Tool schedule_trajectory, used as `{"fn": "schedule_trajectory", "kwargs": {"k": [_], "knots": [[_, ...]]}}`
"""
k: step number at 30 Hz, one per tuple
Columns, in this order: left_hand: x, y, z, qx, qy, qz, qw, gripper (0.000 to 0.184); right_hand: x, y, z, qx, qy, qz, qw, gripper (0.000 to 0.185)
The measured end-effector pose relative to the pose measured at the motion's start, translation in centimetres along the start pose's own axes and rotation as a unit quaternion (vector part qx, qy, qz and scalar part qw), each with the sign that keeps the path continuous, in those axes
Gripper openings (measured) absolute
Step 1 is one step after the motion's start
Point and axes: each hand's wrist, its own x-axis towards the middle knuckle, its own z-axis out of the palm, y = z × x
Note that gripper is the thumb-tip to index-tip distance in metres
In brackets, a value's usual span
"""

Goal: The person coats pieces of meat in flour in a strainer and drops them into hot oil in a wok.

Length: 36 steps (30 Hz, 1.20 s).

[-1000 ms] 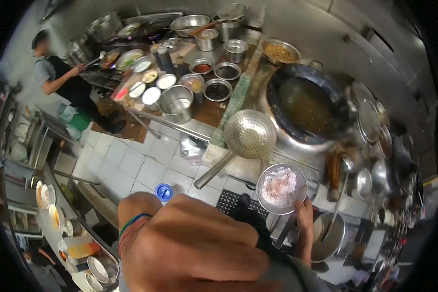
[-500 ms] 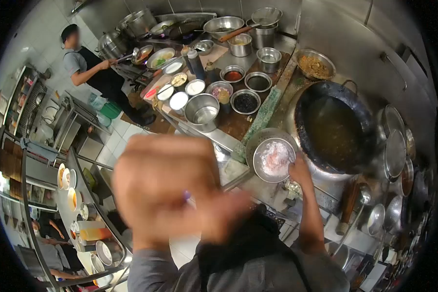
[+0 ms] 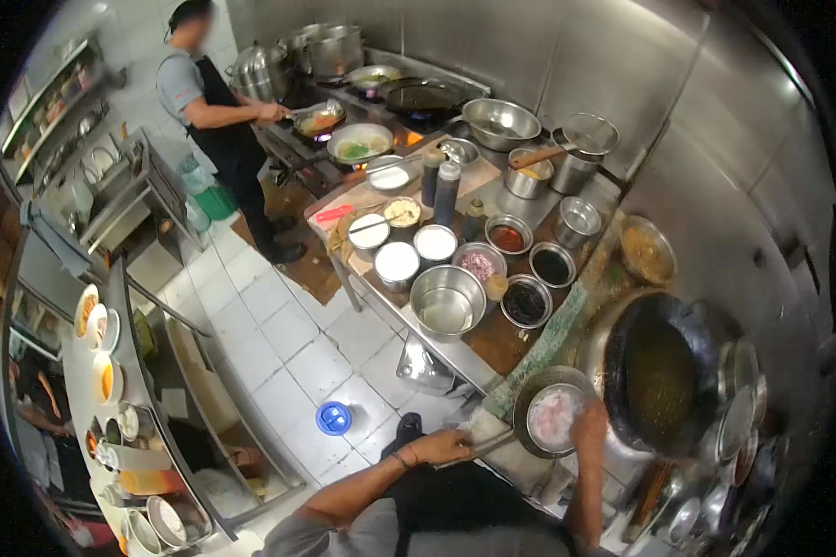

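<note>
My left hand is closed round the handle of a round, wide strainer. A metal bowl sits in the strainer, and pale pink pieces coated in white powder lie in it. My right hand grips the bowl's right rim; its fingertips are partly hidden. Just beyond that hand stands a large dark wok with brownish oil in it.
Ahead is a worktable with a steel pot, sauce bowls and bottles. A co-worker holds a pan at the stove. A blue round object is on the tiled floor. Plates line the left counter.
My left hand has come down from close before the camera, as a fist, to the strainer's handle. The view has shifted, and my right hand stays on the bowl.
</note>
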Motion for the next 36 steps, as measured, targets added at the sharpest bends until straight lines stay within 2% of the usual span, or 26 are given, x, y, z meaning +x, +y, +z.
{"fn": "schedule_trajectory", "kwargs": {"k": [1,2,4,5,7,13,16,17,20,21,23,24,25,26,27,28,29,30,31,32,33,36], "knots": [[-0.3,1.9,-1.2,0.029,0.013,-0.023,0.999,0.054,0.1,-0.7,0.1,0.005,-0.007,-0.027,1.000,0.052],[-0.1,3.0,-2.5,0.014,0.003,-0.036,0.999,0.053,0.7,-1.3,0.4,0.072,-0.115,0.009,0.991,0.064],[-0.2,4.1,-4.0,-0.013,-0.016,-0.068,0.997,0.051,1.1,-3.3,1.3,0.058,-0.117,-0.035,0.991,0.072],[0.0,4.2,-4.5,-0.023,-0.017,-0.087,0.996,0.054,1.2,-4.4,1.3,0.032,-0.118,-0.027,0.992,0.074],[0.1,4.2,-4.9,0.001,-0.011,-0.060,0.998,0.056,1.1,-5.7,1.4,-0.019,-0.117,-0.009,0.993,0.078],[-0.5,5.3,-3.6,-0.005,0.029,-0.093,0.995,0.047,1.4,-6.5,-0.1,-0.015,-0.131,0.015,0.991,0.071],[-1.3,5.4,-2.7,-0.029,0.048,-0.096,0.994,0.045,0.4,-5.6,1.1,-0.026,-0.108,-0.007,0.994,0.075],[-1.2,5.1,-2.2,-0.031,0.049,-0.094,0.994,0.045,0.3,-4.5,2.5,-0.020,-0.064,-0.054,0.996,0.074],[-0.8,4.3,-1.4,-0.012,0.038,-0.087,0.995,0.047,1.5,-5.5,0.3,0.048,-0.142,0.036,0.988,0.072],[-0.8,4.2,-1.3,0.000,0.030,-0.084,0.996,0.048,1.6,-5.1,0.2,0.072,-0.139,0.029,0.987,0.070],[-0.3,4.6,-1.6,0.082,0.050,-0.062,0.993,0.048,2.2,-4.1,1.0,0.044,-0.146,0.019,0.988,0.060],[0.9,4.9,-1.8,0.127,0.041,-0.034,0.991,0.048,2.5,-2.9,3.3,0.035,-0.124,-0.002,0.992,0.046],[2.3,4.6,-1.8,0.181,0.084,0.041,0.979,0.046,2.3,-1.7,5.0,0.022,-0.099,-0.008,0.995,0.035],[3.6,6.4,-2.2,0.215,0.115,0.076,0.967,0.047,2.1,-2.2,4.0,0.010,-0.127,0.016,0.992,0.030],[5.3,8.5,-2.3,0.175,0.115,0.040,0.977,0.049,1.9,-2.4,2.9,0.039,-0.146,0.032,0.988,0.025],[7.7,8.7,-2.2,0.206,0.137,0.067,0.966,0.044,1.3,-2.6,2.7,0.053,-0.104,0.035,0.993,0.025],[9.3,9.9,-1.5,0.166,0.181,0.040,0.969,0.040,1.3,-2.6,3.2,0.083,-0.089,0.051,0.991,0.029],[12.2,8.3,-1.1,0.153,0.181,0.098,0.966,0.038,1.2,-2.5,3.5,0.113,-0.073,0.066,0.989,0.033],[14.6,8.1,-1.1,0.179,0.122,0.107,0.970,0.037,1.3,-2.5,4.9,0.051,-0.049,0.047,0.996,0.034],[16.2,7.2,-0.3,0.195,0.158,0.078,0.965,0.035,1.4,-1.6,5.0,0.039,-0.109,-0.047,0.992,0.039],[20.0,1.7,-0.4,0.176,0.114,0.050,0.976,0.037,0.7,-1.6,4.5,0.115,-0.080,-0.043,0.989,0.041],[19.0,7.4,0.9,0.131,0.112,-0.027,0.985,0.037,-0.5,-2.1,1.4,0.167,-0.080,0.013,0.983,0.042]]}}
